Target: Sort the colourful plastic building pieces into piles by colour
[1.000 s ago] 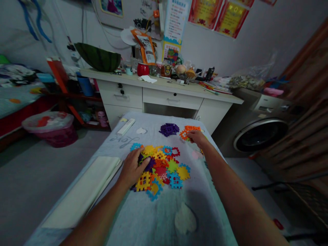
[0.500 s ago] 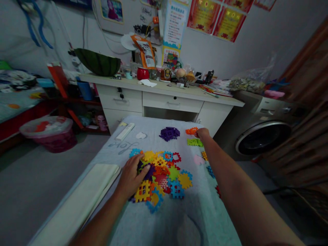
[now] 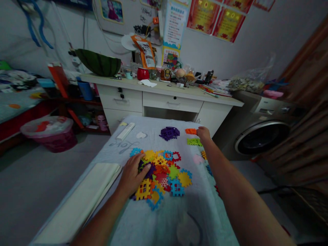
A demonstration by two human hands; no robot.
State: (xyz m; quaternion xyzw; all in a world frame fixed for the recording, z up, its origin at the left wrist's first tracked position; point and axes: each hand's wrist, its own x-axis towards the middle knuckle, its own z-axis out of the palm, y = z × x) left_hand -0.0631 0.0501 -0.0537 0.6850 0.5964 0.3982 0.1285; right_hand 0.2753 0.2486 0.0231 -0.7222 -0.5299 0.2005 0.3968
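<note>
Spreading its thumb away from its fingers, the left hand (image 3: 132, 175) rests on the nine o'clock side of a jumbled heap of flat, toothed, many-coloured plastic pieces (image 3: 161, 169); its grip is slack and clamps nothing that I can see. Counting from that heap, with twelve towards the far edge of the cloth-covered desk (image 3: 153, 223), the right hand (image 3: 204, 134) is out at one, by a small stack of orange toothed pieces (image 3: 190, 131). Its fingertips are hidden, so I can't tell whether its grip is closed on one.

A lime-green row of toothed pieces (image 3: 194, 141) lies just beside, nearer me; a careless wrist might push the two colours together. The right forearm passes close over yellow toothed pieces (image 3: 203, 155) at two and blue toothed pieces (image 3: 209, 170) at three: dipping low, it could sweep them off the edge.
</note>
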